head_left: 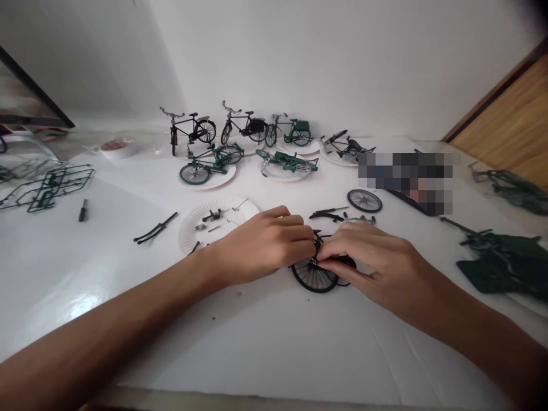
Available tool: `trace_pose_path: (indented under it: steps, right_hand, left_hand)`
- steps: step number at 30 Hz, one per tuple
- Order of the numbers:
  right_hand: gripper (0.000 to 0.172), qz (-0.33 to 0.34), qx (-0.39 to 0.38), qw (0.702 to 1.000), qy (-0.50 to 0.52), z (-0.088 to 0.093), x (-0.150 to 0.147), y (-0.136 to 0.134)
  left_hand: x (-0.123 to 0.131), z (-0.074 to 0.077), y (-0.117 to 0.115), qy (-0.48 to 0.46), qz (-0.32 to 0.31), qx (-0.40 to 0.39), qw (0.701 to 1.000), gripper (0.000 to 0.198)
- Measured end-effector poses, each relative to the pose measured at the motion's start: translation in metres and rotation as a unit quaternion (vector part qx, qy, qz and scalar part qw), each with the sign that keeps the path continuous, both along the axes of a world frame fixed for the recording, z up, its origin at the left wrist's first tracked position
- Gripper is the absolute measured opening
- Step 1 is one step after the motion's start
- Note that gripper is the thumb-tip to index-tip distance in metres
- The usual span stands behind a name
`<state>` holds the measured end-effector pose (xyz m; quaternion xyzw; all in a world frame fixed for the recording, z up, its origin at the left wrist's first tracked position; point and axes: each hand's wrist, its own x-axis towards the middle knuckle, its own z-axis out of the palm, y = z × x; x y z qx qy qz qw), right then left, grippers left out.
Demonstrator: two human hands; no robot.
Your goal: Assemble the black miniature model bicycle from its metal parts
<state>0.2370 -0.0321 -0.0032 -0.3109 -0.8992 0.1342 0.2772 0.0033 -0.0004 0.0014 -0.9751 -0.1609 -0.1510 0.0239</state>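
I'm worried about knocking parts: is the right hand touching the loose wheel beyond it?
Apart: the head view shows white tabletop and a grey handlebar part between the loose wheel and the right hand.

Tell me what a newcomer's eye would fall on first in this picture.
Probably the left hand and right hand, meeting at a black spoked wheel just right of centre. Next, perhaps, the model bicycles along the back of the white table, some upright and some lying on paper plates. Dark green pieces at the right edge stand out too.
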Motion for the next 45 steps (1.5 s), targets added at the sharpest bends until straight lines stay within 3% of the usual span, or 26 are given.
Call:
trace_pose_path:
  steps: [22, 31, 35, 45]
  right_hand:
    - [0.008, -0.015, -0.001, 1.0, 0.005, 0.0, 0.001, -0.002]
    - [0.008, -0.031, 0.011, 0.999, 0.003, 0.004, 0.004, -0.002]
    - [0.008, -0.002, 0.001, 1.0, -0.005, 0.004, 0.003, -0.003]
    - [0.008, 0.001, 0.004, 1.0, 0.002, 0.005, 0.0, -0.004]
  left_hand:
    - [-0.001, -0.001, -0.001, -0.015, -0.008, 0.001, 1.0, 0.027]
    - [-0.01, 0.01, 0.003, -0.017, 0.014, 0.051, 0.998, 0.035]
    - [-0.011, 0.011, 0.002, -0.029, 0.025, 0.012, 0.999, 0.024]
    - [-0.006, 0.006, -0.005, -0.017, 0.005, -0.052, 0.999, 0.019]
